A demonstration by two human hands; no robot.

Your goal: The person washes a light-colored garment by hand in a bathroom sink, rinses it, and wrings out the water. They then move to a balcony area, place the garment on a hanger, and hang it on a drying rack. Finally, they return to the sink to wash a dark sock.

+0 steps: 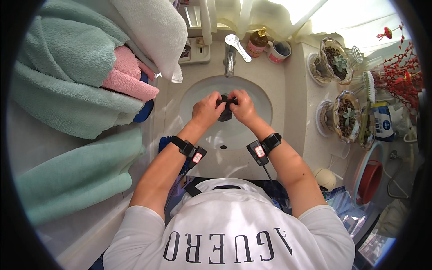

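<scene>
Over the white oval sink basin, both hands pinch a small piece of dark cloth. My left hand grips its left part between thumb and fingers, and my right hand grips the right part close by. The lower part of the cloth hangs between them; what kind of item it is, I cannot tell. Just beyond the hands stands a chrome faucet with its lever pointing to the right. I cannot tell whether water is running. Each forearm wears a black strap with a small device.
A soap pump bottle and a mug stand behind the faucet's right side. Green towels, a pink towel and a white towel hang at left. Glass planters, a brush and basins line the right.
</scene>
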